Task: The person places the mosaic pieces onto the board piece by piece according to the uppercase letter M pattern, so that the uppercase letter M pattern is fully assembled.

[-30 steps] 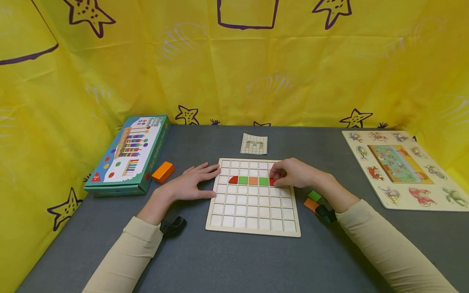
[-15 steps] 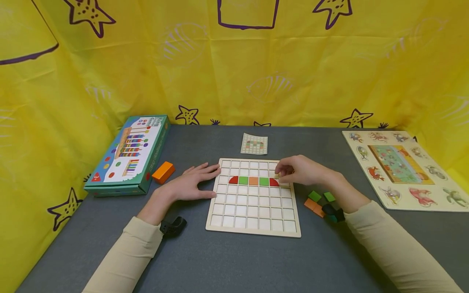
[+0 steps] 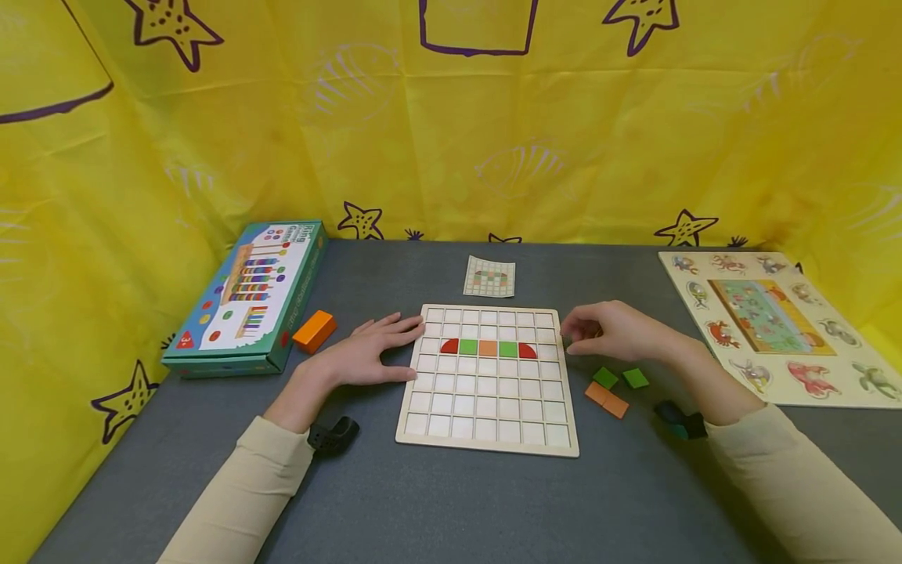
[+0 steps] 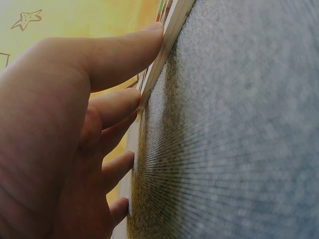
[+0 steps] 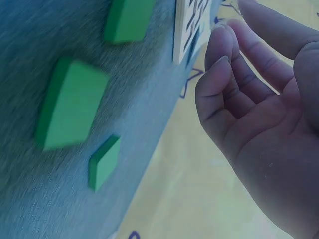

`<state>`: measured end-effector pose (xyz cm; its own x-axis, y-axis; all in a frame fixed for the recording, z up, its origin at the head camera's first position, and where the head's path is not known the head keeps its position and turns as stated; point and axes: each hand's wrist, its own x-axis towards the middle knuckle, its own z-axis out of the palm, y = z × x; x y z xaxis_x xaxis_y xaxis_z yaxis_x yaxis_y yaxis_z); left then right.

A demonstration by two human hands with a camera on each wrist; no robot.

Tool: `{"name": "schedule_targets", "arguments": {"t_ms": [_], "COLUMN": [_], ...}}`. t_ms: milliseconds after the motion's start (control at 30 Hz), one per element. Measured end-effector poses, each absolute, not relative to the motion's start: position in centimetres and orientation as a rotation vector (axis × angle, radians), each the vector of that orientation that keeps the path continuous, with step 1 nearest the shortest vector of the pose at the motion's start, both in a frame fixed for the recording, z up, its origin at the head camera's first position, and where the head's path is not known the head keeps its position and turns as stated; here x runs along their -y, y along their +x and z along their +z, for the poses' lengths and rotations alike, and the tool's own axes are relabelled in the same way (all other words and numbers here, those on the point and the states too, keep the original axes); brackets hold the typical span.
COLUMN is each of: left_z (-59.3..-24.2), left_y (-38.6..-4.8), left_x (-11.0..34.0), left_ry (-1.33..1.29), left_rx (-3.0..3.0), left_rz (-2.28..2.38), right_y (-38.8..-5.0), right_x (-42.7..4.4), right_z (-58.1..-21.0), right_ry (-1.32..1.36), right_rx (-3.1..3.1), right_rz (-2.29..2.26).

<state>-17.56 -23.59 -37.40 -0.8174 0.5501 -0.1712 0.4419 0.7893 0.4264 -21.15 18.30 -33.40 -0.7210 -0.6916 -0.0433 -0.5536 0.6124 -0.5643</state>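
Observation:
A wooden grid board [image 3: 486,408] lies flat on the table. One of its upper rows holds a red quarter-round tile [image 3: 449,346], a green square tile [image 3: 468,347], an orange tile [image 3: 488,348], a second green tile [image 3: 507,349] and a second red tile [image 3: 527,351]. My left hand [image 3: 362,354] rests spread against the board's left edge, thumb and fingertips touching it. Just off the right edge hovers my right hand [image 3: 613,333], fingers loosely bent around nothing. Near it lie loose green tiles [image 3: 635,378] and orange tiles [image 3: 607,399]; green pieces [image 5: 75,104] also show in the right wrist view.
Behind the board lies a small pattern card [image 3: 489,277]. A boxed ring game [image 3: 247,298] and an orange block [image 3: 314,332] stand at the left. A sea-animal puzzle board [image 3: 775,329] lies at the right. A yellow curtain [image 3: 451,157] hangs behind the table.
My right hand has let go of the right-hand red tile and moved right, off the board. More of the loose tiles shows now. The left hand has stayed in place.

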Motion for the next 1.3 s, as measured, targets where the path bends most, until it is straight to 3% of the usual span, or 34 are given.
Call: {"name": "schedule_targets", "arguments": {"t_ms": [567, 1300], "left_z": [-37.3, -37.3], "left_y": [-17.5, -17.5], "left_x": [23.4, 23.3], "left_ry": [0.761, 0.789], "left_rx": [-2.734, -2.771], "left_rz": [0.563, 0.529], "right_y": [-19.5, -18.8], "right_x": [-22.0, -23.4], "right_z": [-33.3, -33.3], "right_ry": [-0.973, -0.907], "right_rx": [-2.605, -2.617], "right_rz": [-0.816, -0.836]}}
